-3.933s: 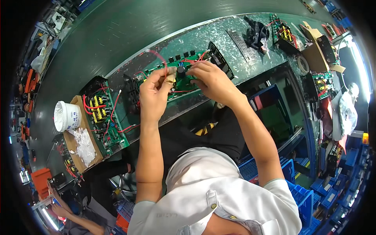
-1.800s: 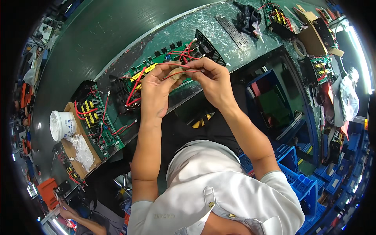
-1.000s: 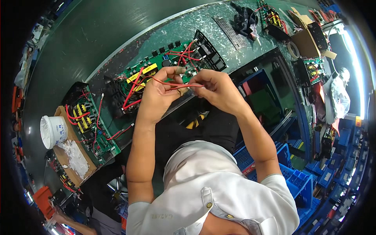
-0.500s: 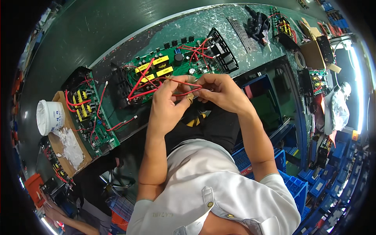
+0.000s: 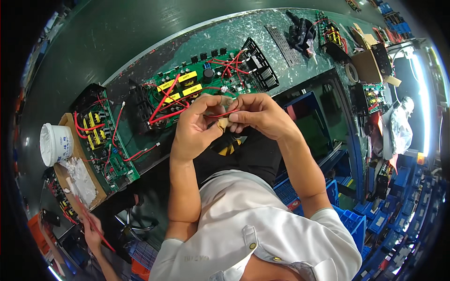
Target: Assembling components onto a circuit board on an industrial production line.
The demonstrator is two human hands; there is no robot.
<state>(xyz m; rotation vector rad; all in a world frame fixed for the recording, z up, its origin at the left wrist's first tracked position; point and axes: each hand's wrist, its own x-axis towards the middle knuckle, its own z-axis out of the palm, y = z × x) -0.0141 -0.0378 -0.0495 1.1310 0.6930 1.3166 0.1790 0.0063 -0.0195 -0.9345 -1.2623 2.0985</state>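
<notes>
My left hand [image 5: 197, 131] and my right hand [image 5: 262, 114] meet just off the bench's near edge, both with fingers pinched on a thin red wire [image 5: 220, 115]. A small pale tip shows between the fingertips; its kind is too small to make out. Yellowish covers wrap some fingertips of my left hand. Beyond my hands lies a green circuit board [image 5: 201, 75] with yellow-wrapped transformers [image 5: 188, 77], thick red wires and a black slotted end plate [image 5: 261, 63]. My fingers hide part of its near edge.
At the left, another circuit board [image 5: 110, 140] sits beside a cardboard box [image 5: 96, 199] of white paste and a white tub [image 5: 55, 144]. A co-worker's hand [image 5: 93, 229] is at the lower left. Rightward are a perforated strip [image 5: 282, 45], black cloth [image 5: 301, 33] and blue bins [image 5: 349, 225].
My hands have drawn closer together over the red wire, its loop now smaller between them. At the lower left, the co-worker's hand has come up with a long red thing, blurred by motion.
</notes>
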